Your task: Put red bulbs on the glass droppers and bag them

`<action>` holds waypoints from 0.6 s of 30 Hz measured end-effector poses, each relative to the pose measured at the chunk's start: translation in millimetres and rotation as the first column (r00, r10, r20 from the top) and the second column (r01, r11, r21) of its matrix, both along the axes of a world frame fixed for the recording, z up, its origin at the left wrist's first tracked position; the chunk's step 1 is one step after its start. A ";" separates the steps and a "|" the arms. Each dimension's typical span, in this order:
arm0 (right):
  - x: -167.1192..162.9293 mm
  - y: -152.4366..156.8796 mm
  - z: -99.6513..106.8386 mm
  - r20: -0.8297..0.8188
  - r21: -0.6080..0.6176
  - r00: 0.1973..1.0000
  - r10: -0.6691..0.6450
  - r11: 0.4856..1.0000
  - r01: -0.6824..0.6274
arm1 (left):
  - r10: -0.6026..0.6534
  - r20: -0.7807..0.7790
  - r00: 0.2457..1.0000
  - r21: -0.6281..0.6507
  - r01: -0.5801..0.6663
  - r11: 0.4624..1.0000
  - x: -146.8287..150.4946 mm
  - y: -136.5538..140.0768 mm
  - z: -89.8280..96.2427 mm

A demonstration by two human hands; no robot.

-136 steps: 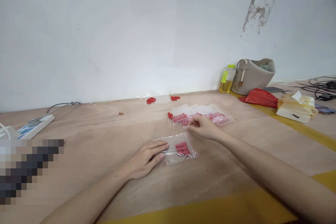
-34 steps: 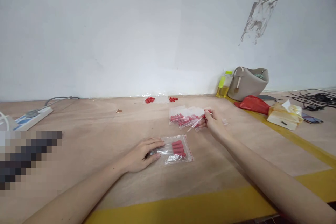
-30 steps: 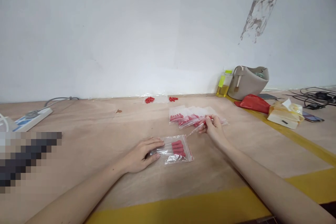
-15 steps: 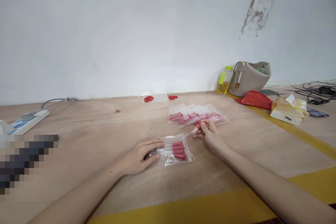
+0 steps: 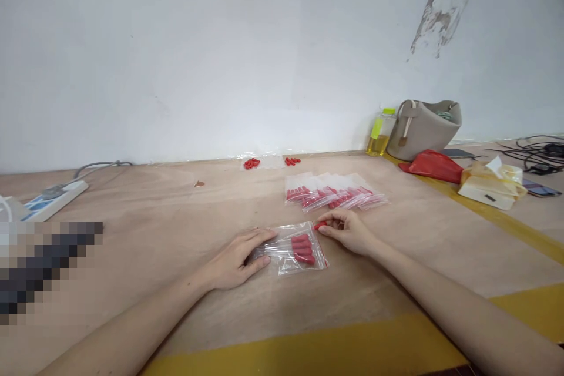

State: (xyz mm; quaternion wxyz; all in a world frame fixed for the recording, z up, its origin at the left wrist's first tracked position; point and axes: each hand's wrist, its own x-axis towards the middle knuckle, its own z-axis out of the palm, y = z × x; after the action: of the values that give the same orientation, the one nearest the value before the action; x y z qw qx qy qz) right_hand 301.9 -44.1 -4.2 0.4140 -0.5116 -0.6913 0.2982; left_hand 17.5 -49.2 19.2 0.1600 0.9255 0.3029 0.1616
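A clear zip bag lies flat on the table, with several clear droppers inside whose red bulbs point right. My left hand is curved over the bag's left end, fingers above and thumb below, holding it to the table. At the bag's right-hand opening, my right hand pinches a dropper by its red bulb. This dropper's clear stem runs into the bag's upper right corner and is hard to make out. Just beyond my right hand lies an overlapping row of filled zip bags.
Two small groups of red bulbs lie by the wall. At the back right stand a yellow-capped bottle and a grey bag; a red pouch and a tissue pack lie nearer. A power strip is at the left.
My right hand has moved left and down to the bag's opening, taking the dropper's stem into it. My left hand stays on the bag. The view has shifted slightly.
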 end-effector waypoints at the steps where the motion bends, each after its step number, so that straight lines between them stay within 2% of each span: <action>1: -1.5 -0.7 0.1 0.016 0.020 1.000 0.004 1.000 -0.004 | -0.002 0.001 1.000 0.003 0.002 1.000 0.2 0.1 0.0; 8: -15.1 0.3 -5.2 0.074 0.123 0.996 -0.052 0.992 0.043 | -0.013 -0.006 1.000 0.017 0.013 1.000 0.8 0.9 -0.8; 13: -18.3 3.3 -5.8 0.107 0.073 0.994 -0.029 0.997 0.021 | -0.011 -0.021 1.000 0.020 0.012 1.000 1.1 0.8 -0.3; 15: -20.1 2.9 -5.0 0.039 0.034 0.999 0.016 0.999 -0.018 | -0.017 -0.016 1.000 0.023 0.018 1.000 1.5 0.6 0.2; 18: -23.0 0.1 -2.5 -0.171 -0.056 0.985 0.038 0.997 -0.048 | -0.022 -0.007 1.000 0.020 0.023 1.000 2.2 0.2 1.2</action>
State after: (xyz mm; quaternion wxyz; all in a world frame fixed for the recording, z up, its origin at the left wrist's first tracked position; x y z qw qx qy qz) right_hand 278.9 -44.0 -6.8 0.4495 -0.4814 -0.6552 0.3700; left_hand 19.7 -49.0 20.4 0.1517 0.9309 0.2914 0.1598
